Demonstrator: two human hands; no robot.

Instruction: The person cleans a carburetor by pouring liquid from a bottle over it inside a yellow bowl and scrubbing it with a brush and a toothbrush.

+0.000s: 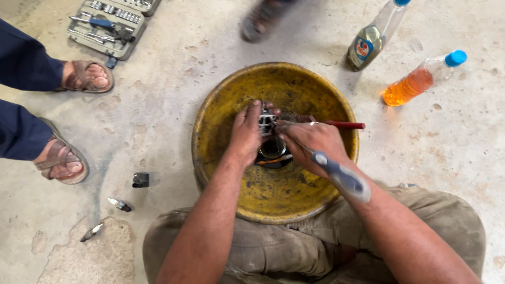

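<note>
Grip: left hand clasps a small metal part; right hand is wrapped around a grey-handled tool.
Location: over the yellow basin, centre, between the knees.
Surroundings: socket set far left; two bottles far right.
Technique: probably best to brace the part firmly and keep the tool square.

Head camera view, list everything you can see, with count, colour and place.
basin: one, yellow, floor centre
metal part: one, grey, held over basin
red handle: one, across basin's right rim
tool: one, blue-grey handle, in right hand
bottles: two, clear with blue caps, top right; one holds orange liquid
socket set: one, grey case, top left
small parts: three, dark and silvery, floor left
sandalled feet: two, another person's, left edge
shoe: one, blurred, top
left hand: on metal part
right hand: holding tool
</note>
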